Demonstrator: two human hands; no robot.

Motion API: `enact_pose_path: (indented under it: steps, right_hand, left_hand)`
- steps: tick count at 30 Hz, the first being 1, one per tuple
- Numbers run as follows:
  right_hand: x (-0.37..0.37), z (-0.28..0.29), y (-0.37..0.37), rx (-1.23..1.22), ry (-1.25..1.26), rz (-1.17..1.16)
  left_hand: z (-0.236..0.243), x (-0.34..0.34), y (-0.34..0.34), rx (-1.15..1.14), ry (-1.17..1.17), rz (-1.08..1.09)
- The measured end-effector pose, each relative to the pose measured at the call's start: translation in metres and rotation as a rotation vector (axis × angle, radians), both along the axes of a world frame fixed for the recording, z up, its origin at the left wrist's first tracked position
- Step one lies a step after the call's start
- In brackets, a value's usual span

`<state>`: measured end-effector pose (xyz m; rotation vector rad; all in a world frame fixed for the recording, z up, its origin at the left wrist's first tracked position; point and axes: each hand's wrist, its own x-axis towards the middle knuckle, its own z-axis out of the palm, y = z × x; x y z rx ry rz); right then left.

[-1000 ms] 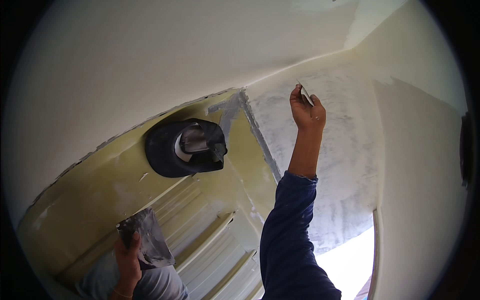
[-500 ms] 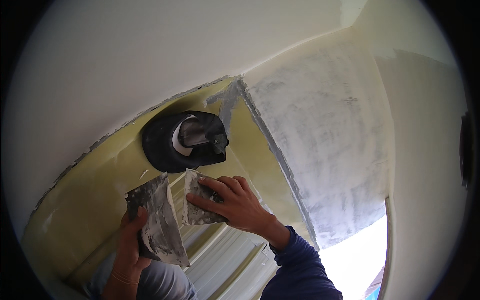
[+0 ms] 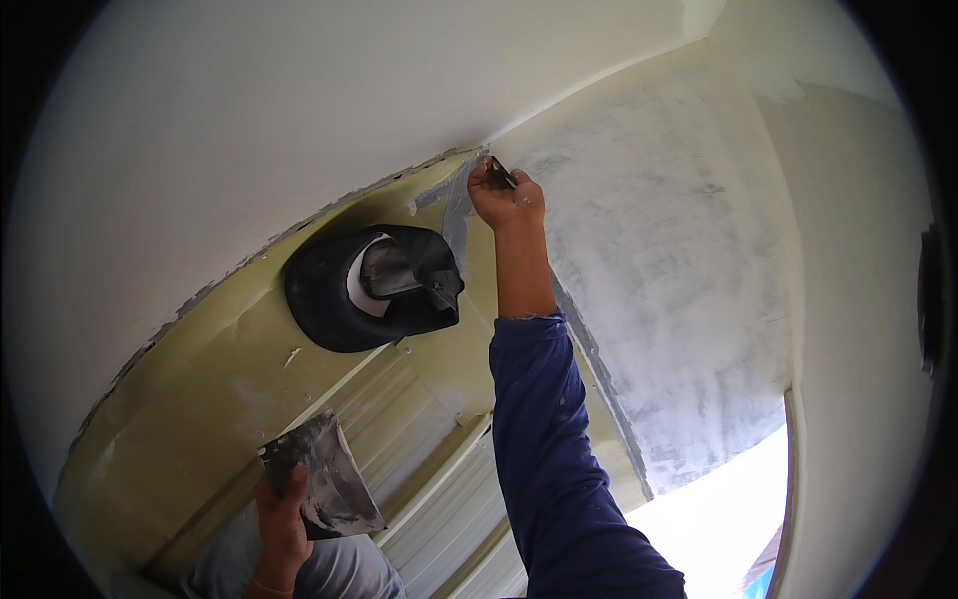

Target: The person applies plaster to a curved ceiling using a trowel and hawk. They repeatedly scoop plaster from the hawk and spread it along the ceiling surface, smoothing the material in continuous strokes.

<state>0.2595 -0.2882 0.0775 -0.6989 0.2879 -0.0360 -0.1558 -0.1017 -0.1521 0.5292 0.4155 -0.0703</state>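
Observation:
My left hand grips a flat dark putty board smeared with grey filler, thumb over its face, low in front of my legs. My right arm, in a blue sleeve, reaches up and away. At its end my right hand is closed on a putty knife; only a small dark part of it shows past the fingers. The hand is at the corner where the grey-filled seam meets the pale wall. Whether the blade touches the surface is hidden.
A black cap lies upside down on the yellowish surface, left of my right forearm. Ribbed pale panels run below it. A large white surface spans the upper left. Bright light enters through an opening at lower right.
My right hand has moved from beside the board up to the far corner, carrying the putty knife. My left hand and the board have dropped slightly lower.

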Motion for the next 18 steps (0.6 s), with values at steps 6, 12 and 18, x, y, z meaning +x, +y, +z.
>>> enact_pose_path:
  steps: [6, 12, 18]
  right_hand:
    - [0.011, 0.014, 0.003, -0.045, 0.068, 0.016]
    - [0.021, 0.023, 0.002, -0.12, 0.082, 0.001]
    - [0.027, 0.035, -0.005, -0.08, 0.137, 0.03]
  left_hand:
    - [-0.016, -0.003, -0.007, 0.038, 0.017, -0.012]
    - [-0.02, -0.005, -0.007, 0.057, 0.051, -0.035]
    - [-0.014, -0.002, -0.007, 0.047, 0.03, -0.043]
